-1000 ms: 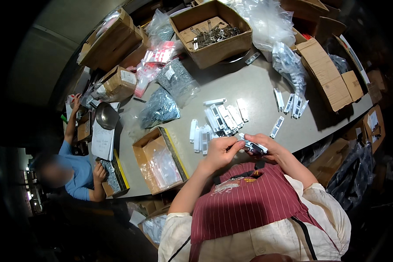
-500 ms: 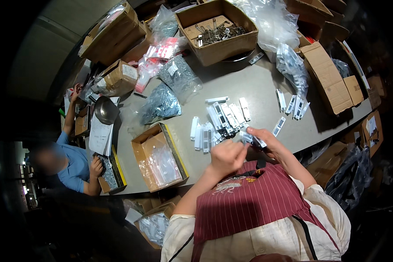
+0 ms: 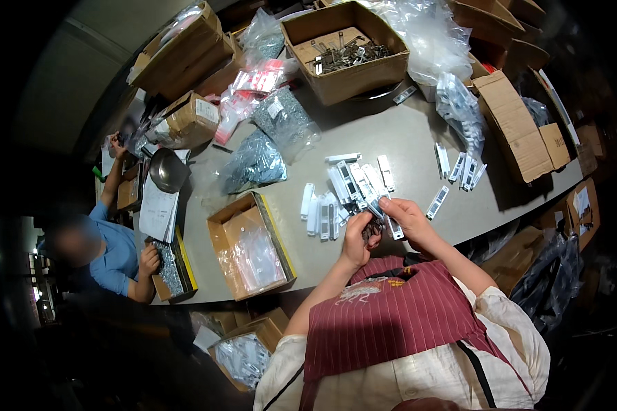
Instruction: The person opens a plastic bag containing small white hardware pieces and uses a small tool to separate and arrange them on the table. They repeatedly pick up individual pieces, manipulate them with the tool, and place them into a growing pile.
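Observation:
Just in front of my apron, both hands are together at the table's near side. My left hand (image 3: 355, 241) is curled around several small dark metal pieces (image 3: 375, 227); their exact kind is too small to tell. Between the thumb and fingers of my right hand (image 3: 410, 220) is a narrow white-and-silver slotted strip (image 3: 395, 229), its lower end pointing toward me. Right beyond my hands lies a loose pile of similar white strips (image 3: 353, 179). A further row of white strips (image 3: 313, 215) rests left of the pile.
An open carton of dark metal parts (image 3: 343, 85) stands at the back. Left are a box with clear plastic bags (image 3: 219, 222) and bags of small parts (image 3: 253, 164). More strips (image 3: 465, 170) lie right, near a cardboard box (image 3: 511, 127). A person in blue (image 3: 116, 257) sits far left.
My left hand has turned from a closed fist so that dark metal pieces show in it. The strip in my right hand has swung to point more toward me.

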A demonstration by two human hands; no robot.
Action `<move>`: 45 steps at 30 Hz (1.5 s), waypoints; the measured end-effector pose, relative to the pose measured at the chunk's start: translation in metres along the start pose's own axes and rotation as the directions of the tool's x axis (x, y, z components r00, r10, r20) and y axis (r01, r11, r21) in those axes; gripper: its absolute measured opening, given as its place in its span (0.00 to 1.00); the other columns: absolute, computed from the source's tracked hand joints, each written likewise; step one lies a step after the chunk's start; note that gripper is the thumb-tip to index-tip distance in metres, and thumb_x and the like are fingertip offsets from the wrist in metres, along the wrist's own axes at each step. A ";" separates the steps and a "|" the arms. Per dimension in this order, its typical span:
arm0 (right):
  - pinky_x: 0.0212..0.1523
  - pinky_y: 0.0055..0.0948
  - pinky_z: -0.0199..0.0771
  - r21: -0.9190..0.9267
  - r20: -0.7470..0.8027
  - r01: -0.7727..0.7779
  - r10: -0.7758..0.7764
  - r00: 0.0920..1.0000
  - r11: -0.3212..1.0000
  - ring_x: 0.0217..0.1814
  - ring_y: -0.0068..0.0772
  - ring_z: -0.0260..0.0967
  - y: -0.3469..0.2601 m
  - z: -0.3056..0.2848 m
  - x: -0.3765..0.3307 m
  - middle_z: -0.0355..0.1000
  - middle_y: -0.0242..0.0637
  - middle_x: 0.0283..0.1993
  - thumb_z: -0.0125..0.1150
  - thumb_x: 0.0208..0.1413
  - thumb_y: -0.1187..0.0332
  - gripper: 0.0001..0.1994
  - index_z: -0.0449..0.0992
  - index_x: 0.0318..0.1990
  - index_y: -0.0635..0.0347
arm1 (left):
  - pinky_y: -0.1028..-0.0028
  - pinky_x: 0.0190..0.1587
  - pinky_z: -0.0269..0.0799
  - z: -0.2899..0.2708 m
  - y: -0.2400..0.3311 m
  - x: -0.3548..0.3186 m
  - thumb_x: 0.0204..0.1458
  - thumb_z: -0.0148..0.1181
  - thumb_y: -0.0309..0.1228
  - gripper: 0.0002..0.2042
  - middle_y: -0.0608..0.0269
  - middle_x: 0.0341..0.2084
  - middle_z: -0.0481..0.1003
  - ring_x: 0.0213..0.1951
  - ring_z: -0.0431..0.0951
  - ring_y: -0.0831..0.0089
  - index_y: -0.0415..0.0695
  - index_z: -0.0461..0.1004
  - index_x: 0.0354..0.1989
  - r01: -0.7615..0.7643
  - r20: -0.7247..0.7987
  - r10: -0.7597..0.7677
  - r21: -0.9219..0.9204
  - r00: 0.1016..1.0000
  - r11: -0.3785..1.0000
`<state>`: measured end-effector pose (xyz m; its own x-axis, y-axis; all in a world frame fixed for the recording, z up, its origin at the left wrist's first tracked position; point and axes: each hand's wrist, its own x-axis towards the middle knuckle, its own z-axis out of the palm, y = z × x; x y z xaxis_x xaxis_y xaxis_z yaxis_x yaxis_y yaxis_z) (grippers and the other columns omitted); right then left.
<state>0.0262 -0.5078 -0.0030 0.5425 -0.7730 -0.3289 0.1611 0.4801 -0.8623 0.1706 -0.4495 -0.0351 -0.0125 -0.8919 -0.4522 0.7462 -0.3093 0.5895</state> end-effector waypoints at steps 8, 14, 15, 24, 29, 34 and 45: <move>0.15 0.17 0.58 0.266 0.144 -0.272 0.241 0.960 0.925 0.20 0.16 0.63 -0.027 0.005 -0.009 0.73 0.30 0.29 0.50 0.68 0.48 0.23 0.77 0.43 0.63 | 0.81 0.14 0.52 -0.017 0.001 0.015 0.60 0.43 0.35 0.12 0.64 0.22 0.70 0.14 0.59 0.82 0.42 0.70 0.30 0.200 0.081 -0.184 -0.299 0.980 0.933; 0.21 0.20 0.60 -0.147 -0.196 0.012 -0.041 0.980 0.989 0.22 0.15 0.60 -0.010 -0.007 0.003 0.68 0.27 0.25 0.46 0.69 0.49 0.23 0.75 0.40 0.62 | 0.85 0.15 0.48 0.004 0.019 -0.004 0.62 0.44 0.29 0.08 0.64 0.20 0.67 0.15 0.55 0.85 0.40 0.70 0.37 0.239 0.103 -0.241 0.031 0.965 0.971; 0.23 0.21 0.61 -0.254 -0.219 0.118 -0.176 0.960 0.960 0.24 0.16 0.60 0.004 -0.013 0.009 0.67 0.26 0.25 0.46 0.70 0.50 0.22 0.75 0.39 0.63 | 0.85 0.15 0.48 0.001 0.012 -0.004 0.63 0.45 0.30 0.08 0.66 0.20 0.66 0.15 0.55 0.85 0.40 0.70 0.37 0.230 0.115 -0.237 0.069 0.965 0.971; 0.31 0.26 0.65 -0.571 -0.077 0.170 -0.259 0.963 0.803 0.31 0.19 0.60 0.017 -0.025 0.011 0.66 0.32 0.26 0.48 0.69 0.58 0.17 0.72 0.39 0.65 | 0.83 0.16 0.44 0.011 0.005 -0.009 0.63 0.57 0.39 0.13 0.78 0.15 0.61 0.15 0.54 0.90 0.45 0.70 0.28 0.100 0.162 -0.172 0.377 0.972 0.921; 0.30 0.31 0.66 -0.406 -0.056 0.263 -0.311 0.949 0.875 0.27 0.28 0.64 0.030 -0.026 0.018 0.66 0.44 0.24 0.49 0.68 0.59 0.15 0.71 0.40 0.64 | 0.83 0.18 0.46 0.016 0.014 -0.014 0.62 0.59 0.41 0.15 0.77 0.17 0.63 0.16 0.55 0.90 0.45 0.71 0.26 0.141 0.154 -0.201 0.328 0.967 0.934; 0.28 0.28 0.62 -0.641 -0.046 0.233 -0.340 0.939 0.731 0.27 0.24 0.61 0.017 -0.026 0.009 0.66 0.35 0.25 0.49 0.69 0.59 0.14 0.72 0.42 0.63 | 0.81 0.19 0.49 0.015 0.011 -0.010 0.61 0.61 0.41 0.15 0.76 0.18 0.67 0.17 0.57 0.88 0.43 0.73 0.28 0.020 0.224 -0.138 0.461 0.965 0.887; 0.21 0.22 0.57 -0.381 -0.147 0.167 -0.238 0.960 0.909 0.19 0.20 0.58 0.017 -0.021 0.014 0.65 0.30 0.20 0.49 0.69 0.51 0.21 0.73 0.36 0.62 | 0.80 0.19 0.52 0.012 0.007 -0.012 0.55 0.59 0.32 0.15 0.68 0.13 0.69 0.14 0.61 0.83 0.38 0.73 0.19 -0.059 0.158 0.007 0.326 0.987 0.944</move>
<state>0.0197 -0.5192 -0.0302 0.3615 -0.9173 -0.1668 -0.0766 0.1491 -0.9859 0.1682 -0.4449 -0.0177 -0.1122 -0.9349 -0.3366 0.4878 -0.3469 0.8011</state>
